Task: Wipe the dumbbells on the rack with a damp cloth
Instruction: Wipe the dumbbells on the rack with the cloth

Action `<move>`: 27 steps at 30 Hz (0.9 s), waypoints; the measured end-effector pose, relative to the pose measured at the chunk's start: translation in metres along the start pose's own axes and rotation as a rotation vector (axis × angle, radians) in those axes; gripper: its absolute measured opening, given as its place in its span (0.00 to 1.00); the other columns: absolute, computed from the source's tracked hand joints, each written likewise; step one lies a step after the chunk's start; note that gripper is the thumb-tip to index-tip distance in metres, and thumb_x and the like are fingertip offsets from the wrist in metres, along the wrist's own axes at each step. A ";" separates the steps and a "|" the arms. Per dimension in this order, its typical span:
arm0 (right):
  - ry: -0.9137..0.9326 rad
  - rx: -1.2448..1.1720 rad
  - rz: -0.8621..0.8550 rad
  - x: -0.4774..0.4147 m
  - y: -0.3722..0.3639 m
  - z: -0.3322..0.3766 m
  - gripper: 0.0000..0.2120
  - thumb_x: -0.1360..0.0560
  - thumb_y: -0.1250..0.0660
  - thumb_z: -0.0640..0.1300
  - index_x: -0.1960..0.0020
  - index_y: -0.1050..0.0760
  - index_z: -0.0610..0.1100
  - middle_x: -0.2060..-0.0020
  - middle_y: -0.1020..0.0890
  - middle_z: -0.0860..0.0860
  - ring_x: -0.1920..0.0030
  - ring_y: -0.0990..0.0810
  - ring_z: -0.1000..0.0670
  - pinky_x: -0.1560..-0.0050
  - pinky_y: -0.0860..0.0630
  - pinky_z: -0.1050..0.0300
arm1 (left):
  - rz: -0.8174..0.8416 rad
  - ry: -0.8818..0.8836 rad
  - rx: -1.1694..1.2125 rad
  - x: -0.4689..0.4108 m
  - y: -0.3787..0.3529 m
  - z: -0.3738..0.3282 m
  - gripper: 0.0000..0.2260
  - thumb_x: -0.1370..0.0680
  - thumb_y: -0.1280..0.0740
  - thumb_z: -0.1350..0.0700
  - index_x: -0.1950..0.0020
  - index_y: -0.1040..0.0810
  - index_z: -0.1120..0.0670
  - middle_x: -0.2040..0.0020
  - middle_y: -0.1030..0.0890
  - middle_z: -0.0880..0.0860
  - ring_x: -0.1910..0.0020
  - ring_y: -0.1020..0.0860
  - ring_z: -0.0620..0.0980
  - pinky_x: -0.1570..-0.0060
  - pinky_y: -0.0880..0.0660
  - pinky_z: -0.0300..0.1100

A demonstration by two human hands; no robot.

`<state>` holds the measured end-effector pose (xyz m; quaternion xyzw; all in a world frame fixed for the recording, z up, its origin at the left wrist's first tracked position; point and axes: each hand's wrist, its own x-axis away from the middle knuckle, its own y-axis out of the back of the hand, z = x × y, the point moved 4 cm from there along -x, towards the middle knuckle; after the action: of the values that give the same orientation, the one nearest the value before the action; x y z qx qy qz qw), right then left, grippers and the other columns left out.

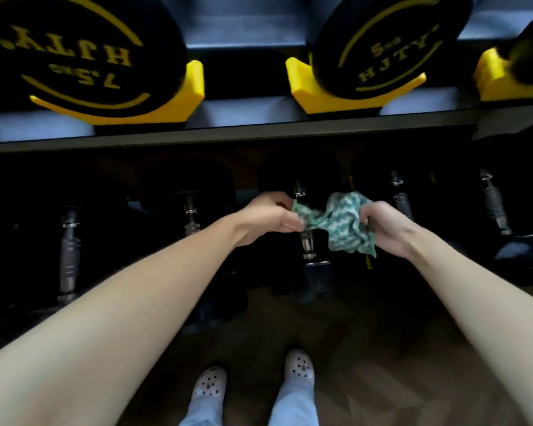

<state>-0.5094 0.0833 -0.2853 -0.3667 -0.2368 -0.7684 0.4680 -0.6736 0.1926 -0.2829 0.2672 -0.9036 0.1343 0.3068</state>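
Note:
A green and white patterned cloth (pixel 342 224) is stretched and bunched between both hands, in front of the lower shelf. My left hand (pixel 266 218) pinches its left end. My right hand (pixel 385 227) grips its crumpled right side. Just behind and below the cloth runs the chrome handle of a black dumbbell (pixel 306 244) on the lower shelf. Other dumbbells lie beside it, with handles to the left (pixel 69 250) and right (pixel 494 207). On the upper shelf sit a 7.5 kg dumbbell (pixel 83 50) and a 5 kg dumbbell (pixel 385 41), their round black ends facing me.
Yellow cradles (pixel 308 87) hold the upper dumbbells on the dark rack shelf (pixel 228 130), whose front edge juts out above my hands. My feet in white clogs (pixel 299 367) stand on a dark wooden floor (pixel 397 379) below.

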 end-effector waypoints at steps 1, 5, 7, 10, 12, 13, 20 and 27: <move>0.005 -0.052 0.047 -0.004 0.009 0.004 0.14 0.28 0.50 0.34 0.55 0.26 0.39 0.63 0.21 0.45 0.64 0.22 0.45 0.62 0.26 0.52 | -0.031 -0.035 0.003 -0.009 -0.007 -0.003 0.09 0.28 0.32 0.70 0.58 0.28 0.57 0.58 0.22 0.59 0.60 0.19 0.50 0.51 0.22 0.40; -0.003 0.061 0.141 -0.024 0.027 0.019 0.12 0.24 0.41 0.44 0.44 0.24 0.44 0.52 0.17 0.49 0.50 0.21 0.48 0.46 0.27 0.51 | -0.265 -0.136 -0.029 -0.036 -0.014 -0.017 0.12 0.26 0.36 0.71 0.60 0.31 0.55 0.60 0.26 0.57 0.67 0.21 0.51 0.65 0.21 0.38; 0.042 0.341 0.012 -0.044 0.034 0.020 0.15 0.25 0.34 0.39 0.39 0.27 0.43 0.43 0.21 0.50 0.43 0.24 0.50 0.41 0.30 0.54 | -0.389 -0.204 -0.253 -0.044 -0.010 -0.019 0.13 0.25 0.37 0.70 0.62 0.30 0.53 0.61 0.27 0.54 0.65 0.23 0.52 0.64 0.20 0.42; 0.288 0.577 -0.193 -0.070 0.031 0.022 0.16 0.28 0.32 0.33 0.41 0.24 0.38 0.45 0.20 0.40 0.45 0.21 0.44 0.51 0.26 0.53 | -0.532 -0.228 -0.468 -0.052 0.000 -0.009 0.11 0.23 0.40 0.68 0.58 0.23 0.55 0.55 0.22 0.57 0.60 0.20 0.54 0.66 0.24 0.35; 0.412 0.767 -0.353 -0.077 0.022 0.019 0.14 0.27 0.34 0.36 0.43 0.21 0.41 0.46 0.19 0.39 0.44 0.21 0.41 0.48 0.27 0.50 | -0.651 -0.202 -0.659 -0.055 0.009 0.000 0.10 0.23 0.39 0.65 0.52 0.19 0.57 0.49 0.20 0.59 0.51 0.20 0.57 0.54 0.25 0.42; 0.443 0.820 -0.416 -0.075 0.015 0.016 0.14 0.26 0.36 0.36 0.42 0.21 0.43 0.46 0.19 0.40 0.43 0.22 0.40 0.45 0.27 0.50 | -0.685 -0.175 -0.772 -0.057 0.013 0.005 0.10 0.23 0.39 0.63 0.49 0.18 0.57 0.47 0.21 0.59 0.48 0.22 0.58 0.50 0.26 0.45; 0.356 0.550 -0.579 -0.109 -0.014 -0.002 0.13 0.24 0.39 0.35 0.43 0.21 0.39 0.46 0.20 0.37 0.42 0.24 0.37 0.46 0.30 0.51 | -0.717 -0.095 -0.882 -0.085 0.012 0.029 0.13 0.22 0.43 0.67 0.46 0.21 0.63 0.47 0.20 0.63 0.46 0.22 0.61 0.48 0.26 0.52; 0.380 0.531 -0.436 -0.138 -0.018 -0.014 0.09 0.27 0.36 0.34 0.49 0.20 0.33 0.49 0.19 0.35 0.44 0.22 0.38 0.45 0.27 0.48 | -0.538 -0.017 -0.725 -0.123 0.002 0.042 0.11 0.22 0.43 0.66 0.44 0.24 0.67 0.43 0.23 0.66 0.41 0.26 0.63 0.44 0.31 0.49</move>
<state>-0.4896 0.1566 -0.4032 -0.0253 -0.4087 -0.8160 0.4080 -0.6130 0.2264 -0.3926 0.3687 -0.7932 -0.2778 0.3972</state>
